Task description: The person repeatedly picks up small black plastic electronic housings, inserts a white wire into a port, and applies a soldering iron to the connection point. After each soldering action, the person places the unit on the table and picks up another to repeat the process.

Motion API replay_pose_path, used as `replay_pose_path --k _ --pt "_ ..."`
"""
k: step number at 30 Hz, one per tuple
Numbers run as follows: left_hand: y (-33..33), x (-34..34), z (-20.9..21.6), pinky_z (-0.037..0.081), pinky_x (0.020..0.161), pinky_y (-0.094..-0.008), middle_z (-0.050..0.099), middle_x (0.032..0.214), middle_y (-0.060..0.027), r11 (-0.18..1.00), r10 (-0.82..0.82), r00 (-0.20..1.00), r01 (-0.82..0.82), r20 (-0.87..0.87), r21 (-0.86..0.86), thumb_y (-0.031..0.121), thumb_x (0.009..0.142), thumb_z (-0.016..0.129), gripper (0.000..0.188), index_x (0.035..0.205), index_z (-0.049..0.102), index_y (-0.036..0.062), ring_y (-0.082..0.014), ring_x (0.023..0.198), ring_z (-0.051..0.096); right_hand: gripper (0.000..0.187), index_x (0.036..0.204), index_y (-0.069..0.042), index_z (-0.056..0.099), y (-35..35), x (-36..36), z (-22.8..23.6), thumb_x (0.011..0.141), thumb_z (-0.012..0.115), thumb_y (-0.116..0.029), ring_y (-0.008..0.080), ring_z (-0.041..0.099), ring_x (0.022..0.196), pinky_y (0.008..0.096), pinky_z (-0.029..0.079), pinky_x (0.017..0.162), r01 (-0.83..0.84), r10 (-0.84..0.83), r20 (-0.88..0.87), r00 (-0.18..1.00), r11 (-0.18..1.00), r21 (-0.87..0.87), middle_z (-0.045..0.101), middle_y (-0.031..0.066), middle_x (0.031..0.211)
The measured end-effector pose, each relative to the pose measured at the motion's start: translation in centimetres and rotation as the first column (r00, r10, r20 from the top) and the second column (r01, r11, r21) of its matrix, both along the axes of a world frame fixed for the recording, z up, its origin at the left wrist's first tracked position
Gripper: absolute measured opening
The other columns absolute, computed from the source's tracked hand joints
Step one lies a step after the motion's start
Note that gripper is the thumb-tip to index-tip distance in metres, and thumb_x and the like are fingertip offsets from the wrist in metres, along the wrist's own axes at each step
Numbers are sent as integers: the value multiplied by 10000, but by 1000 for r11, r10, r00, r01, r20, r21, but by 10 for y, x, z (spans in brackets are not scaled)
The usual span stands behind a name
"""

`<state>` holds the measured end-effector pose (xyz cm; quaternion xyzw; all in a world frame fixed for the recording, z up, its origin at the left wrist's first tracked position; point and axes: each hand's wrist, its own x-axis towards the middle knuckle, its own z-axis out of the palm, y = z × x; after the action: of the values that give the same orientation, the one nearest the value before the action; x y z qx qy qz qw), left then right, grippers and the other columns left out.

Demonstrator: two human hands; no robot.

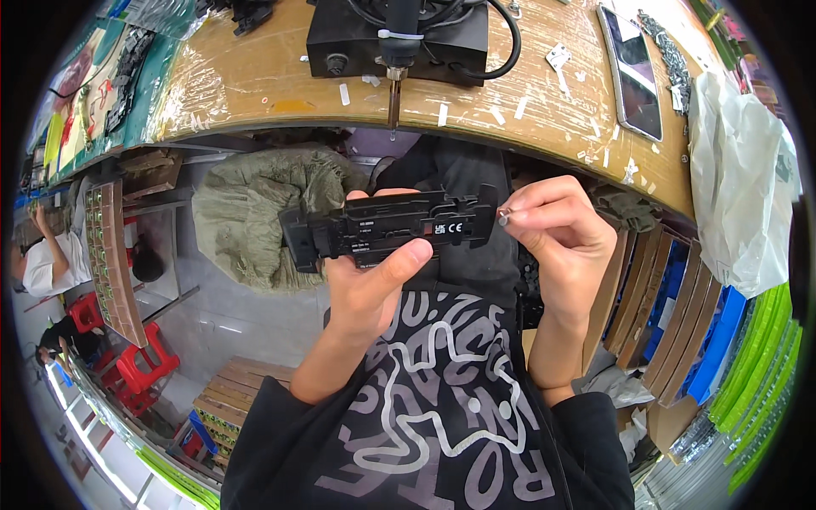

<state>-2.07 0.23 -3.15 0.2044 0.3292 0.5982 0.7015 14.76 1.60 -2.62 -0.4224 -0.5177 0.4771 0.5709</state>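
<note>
My left hand (364,296) is closed around a long black plastic device (382,223) with wider bracket-like ends and small white markings. The thumb presses on its near side, and the other fingers are mostly hidden beneath it. Just off the device's right end, my right hand (565,246) pinches a small shiny metal piece (504,218), possibly a screw, between thumb and fingertips. The piece is too small to name surely. Beyond the device, a powered screwdriver (394,85) hangs bit-down at the table's edge, with neither hand touching it.
A black box (323,38) with cables stands behind the screwdriver on the wooden table (246,85). Right of it lie a phone (636,76), a chain-like metal strand (667,55) and a white plastic bag (738,183). Crates (659,297) stand low right; red stools (144,357) and other people are left.
</note>
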Motion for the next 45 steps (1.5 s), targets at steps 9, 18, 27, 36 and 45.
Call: replay_pose_path --k 9,18,27,36,45 --pt "3 1 -8 424 833 -343 504 982 -173 959 -8 974 72 -228 275 -51 691 604 258 775 378 41 -228 963 520 156 780 34 593 -1 1 2 678 577 151 161 548 783 250 457 691 20 -21 -82 996 1000 -19 557 111 844" --pt "1 5 -13 431 849 -397 505 987 -195 919 -5 971 99 -239 382 -65 705 587 237 744 384 50 -293 980 522 238 917 67 530 -3 -4 5 695 577 141 151 542 819 271 444 761 30 -62 -203 977 988 -154 539 110 880" --pt "-2 7 -14 452 839 -378 488 1002 -202 910 2 966 105 -257 402 -70 704 593 243 701 381 47 -301 995 514 345 1019 58 472 -4 -7 4 700 578 132 137 529 823 263 429 776 31 -63 -236 970 990 -136 527 98 872" --pt "-1 5 -17 447 869 -393 484 958 -164 872 -55 978 145 -200 467 -103 699 582 262 695 366 44 -306 1031 493 342 1012 50 473 -6 -11 1 697 582 128 119 502 834 242 417 768 37 -90 -293 952 983 -179 513 90 898" --pt "1 2 -21 402 907 -402 452 1015 -167 847 -135 987 161 -88 506 -124 688 578 286 823 380 32 -285 1036 478 131 897 65 562 -4 -1 1 772 537 38 175 529 847 274 428 755 -143 130 -104 986 980 -136 541 134 900"
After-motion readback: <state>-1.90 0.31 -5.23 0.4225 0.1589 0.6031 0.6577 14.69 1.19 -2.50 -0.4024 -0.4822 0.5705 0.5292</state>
